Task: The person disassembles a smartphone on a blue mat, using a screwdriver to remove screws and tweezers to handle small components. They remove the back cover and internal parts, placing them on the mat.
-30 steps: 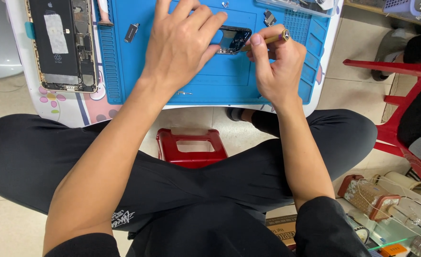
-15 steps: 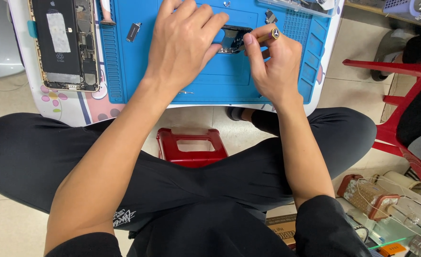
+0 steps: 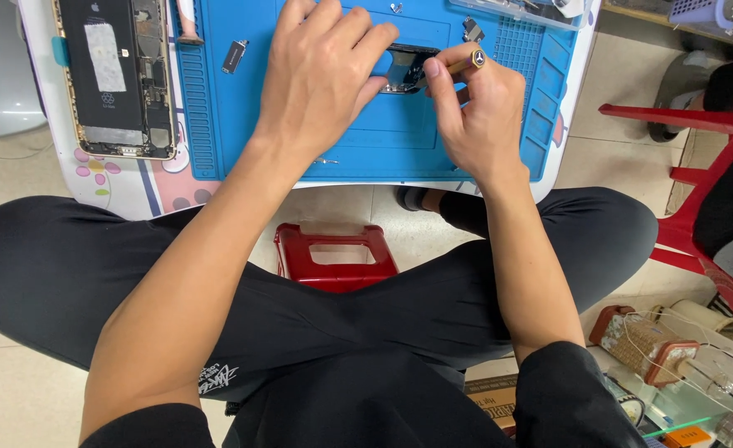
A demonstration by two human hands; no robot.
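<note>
Since the earlier frame the right hand [image 3: 476, 108] has rolled its gold-capped screwdriver [image 3: 464, 63] a little further over the small dark phone part [image 3: 404, 70], which lies on the far middle of the blue work mat [image 3: 242, 124]. The left hand [image 3: 321, 79] lies flat across the part, fingers spread, pinning it. The right fingers are closed around the tool. The part looks light, thin and fragile (best held by its edges). An opened phone [image 3: 118, 79] lies to the far left; a red stool [image 3: 336, 257] sits nearer.
</note>
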